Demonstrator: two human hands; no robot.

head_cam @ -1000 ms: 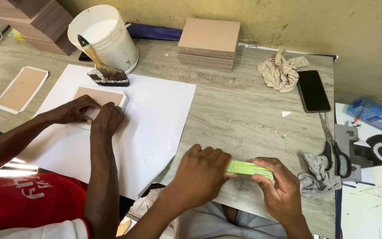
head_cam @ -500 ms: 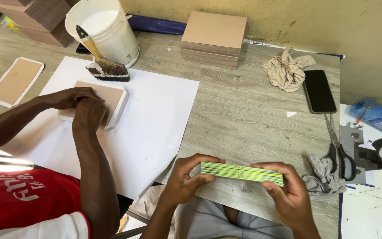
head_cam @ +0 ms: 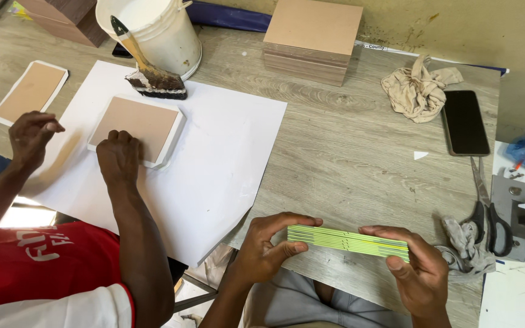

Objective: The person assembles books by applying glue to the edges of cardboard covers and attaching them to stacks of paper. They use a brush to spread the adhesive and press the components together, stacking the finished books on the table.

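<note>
Two hands of mine sit at the bottom of the frame, both closed on one stack of thin green booklets (head_cam: 347,241). My left hand (head_cam: 268,252) pinches the stack's left end between thumb and curled fingers; my right hand (head_cam: 417,273) clamps the right end. I hold the stack roughly level, spine edge toward me, just above the near edge of the wooden table (head_cam: 347,140).

At the left of the frame a co-worker in a red shirt presses one fist (head_cam: 118,157) onto a brown board (head_cam: 136,126) lying on a large white sheet (head_cam: 226,158); the other hand (head_cam: 30,136) hovers beside it. A white bucket (head_cam: 156,30) with a glue brush (head_cam: 150,76) stands at the upper left. Scissors (head_cam: 487,209), a dark phone (head_cam: 464,121) and a crumpled rag (head_cam: 417,88) lie at the right.
</note>
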